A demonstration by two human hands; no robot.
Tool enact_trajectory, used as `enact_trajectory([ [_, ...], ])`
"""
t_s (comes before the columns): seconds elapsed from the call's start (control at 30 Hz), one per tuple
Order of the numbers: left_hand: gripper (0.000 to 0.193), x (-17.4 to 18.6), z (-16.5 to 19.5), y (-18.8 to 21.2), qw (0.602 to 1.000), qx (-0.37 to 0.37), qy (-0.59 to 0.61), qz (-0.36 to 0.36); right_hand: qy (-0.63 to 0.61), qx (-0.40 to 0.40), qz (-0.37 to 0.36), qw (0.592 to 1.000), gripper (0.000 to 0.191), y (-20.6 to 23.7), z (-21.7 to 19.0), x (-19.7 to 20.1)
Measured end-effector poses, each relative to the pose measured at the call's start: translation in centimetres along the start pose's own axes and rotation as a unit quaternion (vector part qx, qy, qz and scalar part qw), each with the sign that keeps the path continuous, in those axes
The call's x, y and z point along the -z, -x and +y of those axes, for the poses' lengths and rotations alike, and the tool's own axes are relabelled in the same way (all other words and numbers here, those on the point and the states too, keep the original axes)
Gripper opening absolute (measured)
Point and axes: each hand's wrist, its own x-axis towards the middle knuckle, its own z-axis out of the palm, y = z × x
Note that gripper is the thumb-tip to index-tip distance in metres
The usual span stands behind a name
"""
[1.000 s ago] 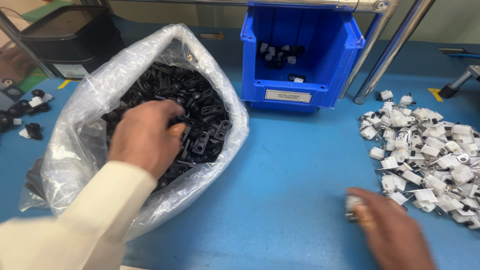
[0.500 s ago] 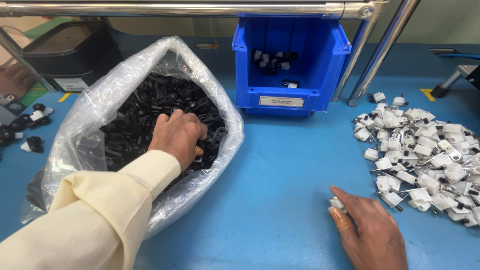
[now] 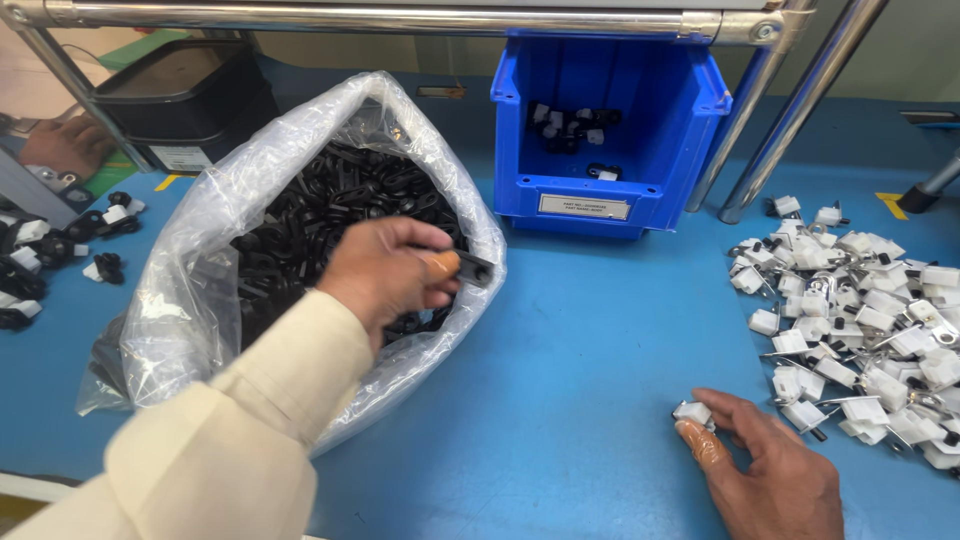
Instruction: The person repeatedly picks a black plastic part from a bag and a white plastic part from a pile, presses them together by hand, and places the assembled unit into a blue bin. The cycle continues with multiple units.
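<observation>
My left hand (image 3: 385,275) hovers over the open mouth of a clear plastic bag (image 3: 200,290) full of small black plastic parts (image 3: 330,200). It pinches one black part (image 3: 472,267) between thumb and fingers, above the bag's right rim. My right hand (image 3: 765,470) rests on the blue table near the front edge. Its thumb and fingertips hold a small white clip (image 3: 692,412). Just right of that hand lies a heap of white clips with metal pieces (image 3: 860,320).
A blue bin (image 3: 610,190) with a few black and white parts stands at the back centre. Metal frame poles (image 3: 770,130) rise to its right. A black container (image 3: 165,100) sits at the back left, with loose black and white parts (image 3: 60,245) on the table's left.
My left hand has come up out of the bag's black parts with one part pinched. My right hand has drawn slightly nearer, still holding the white clip.
</observation>
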Motion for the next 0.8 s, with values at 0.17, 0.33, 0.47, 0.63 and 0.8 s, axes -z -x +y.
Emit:
enact_trajectory([
  [0.17, 0.013, -3.0, -2.0, 0.9, 0.997, 0.052, 0.052, -0.028, 0.075, 0.035, -0.011, 0.997, 0.038, -0.1, -0.6, 0.6],
  [0.33, 0.02, -6.0, -3.9, 1.9, 0.982, 0.119, 0.145, -0.03, 0.123, 0.058, -0.043, 0.99, 0.038, -0.8, -2.4, 0.7],
  [0.47, 0.029, -10.4, -4.9, 4.6, 0.972, 0.2, 0.12, -0.023, 0.005, -0.04, -0.079, 0.996, 0.037, -1.3, -2.9, 1.5],
  [0.63, 0.014, -12.4, -4.9, 8.3, 0.93, 0.031, -0.364, -0.029, 0.029, -0.036, -0.086, 0.995, 0.044, -0.3, -3.5, 1.8],
  [0.8, 0.016, -11.5, -3.8, 8.6, 0.88, -0.098, -0.454, -0.098, 0.047, -0.05, -0.091, 0.993, 0.042, 0.1, -4.6, 2.3],
])
